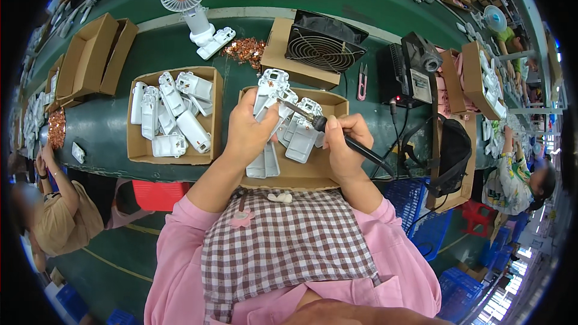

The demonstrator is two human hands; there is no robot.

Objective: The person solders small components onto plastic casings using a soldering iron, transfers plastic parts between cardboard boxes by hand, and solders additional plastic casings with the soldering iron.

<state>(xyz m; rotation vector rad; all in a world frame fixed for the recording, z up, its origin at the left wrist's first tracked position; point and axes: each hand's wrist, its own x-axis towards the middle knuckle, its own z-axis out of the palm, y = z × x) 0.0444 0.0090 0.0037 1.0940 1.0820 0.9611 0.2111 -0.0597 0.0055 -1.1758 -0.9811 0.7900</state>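
Note:
My left hand [248, 125] is closed round a white plastic housing [273, 84], held up over a cardboard box [325, 171]. In my right hand [349, 147] is a soldering iron [357, 145] with a black handle, gripped like a pen. Its tip points left and reaches the housing near my left fingers; whether it touches cannot be made out. More white housings [301, 139] lie in the box beneath my hands. To the left, a second cardboard box [174, 159] holds several white housings [194, 131].
Behind the boxes stand a black fan [325, 42] on cardboard, a pile of small copper-coloured parts [245, 52] and a white handheld fan [195, 21]. Right of them are pink-handled snips [362, 81], a black soldering station [406, 72] and a black bag [454, 153]. Other people sit at both sides.

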